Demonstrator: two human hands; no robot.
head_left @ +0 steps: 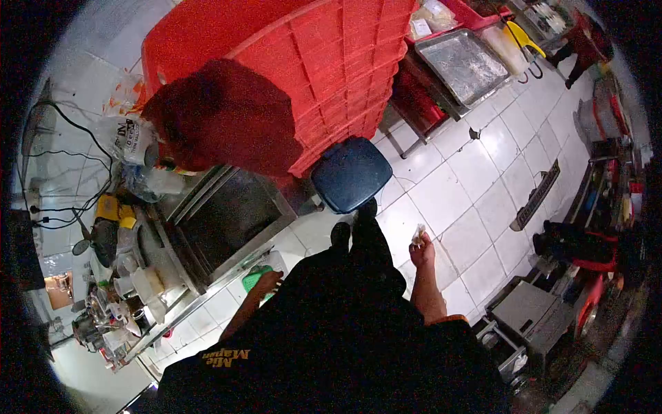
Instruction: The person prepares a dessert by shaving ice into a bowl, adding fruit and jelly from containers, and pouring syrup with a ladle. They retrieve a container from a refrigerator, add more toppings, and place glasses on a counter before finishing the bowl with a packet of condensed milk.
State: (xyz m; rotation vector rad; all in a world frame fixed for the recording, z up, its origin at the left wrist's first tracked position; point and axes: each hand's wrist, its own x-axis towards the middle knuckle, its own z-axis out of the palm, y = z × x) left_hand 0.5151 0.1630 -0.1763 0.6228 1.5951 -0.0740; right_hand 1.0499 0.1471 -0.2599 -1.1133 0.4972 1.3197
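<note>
My left hand (269,281) hangs low beside the counter, fingers partly curled. In this view it overlaps the edge of a green plastic container (254,277), and I cannot tell whether the fingers grip it. A pale grey item (276,261) shows just beyond the container. On the other side of my body, my right hand (423,254) is raised over the tiled floor. Its fingers are closed on a small, whitish, crumpled piece (418,235) that sticks out past the fingertips.
A dark-blue lidded bin (352,174) stands right ahead of my feet, against tall red crates (331,76) with a dark-red cloth (221,117). The metal-edged counter (227,214) runs along the left. A metal tray (463,65) and another person (585,45) are farther off; a floor drain grate (536,196) lies right.
</note>
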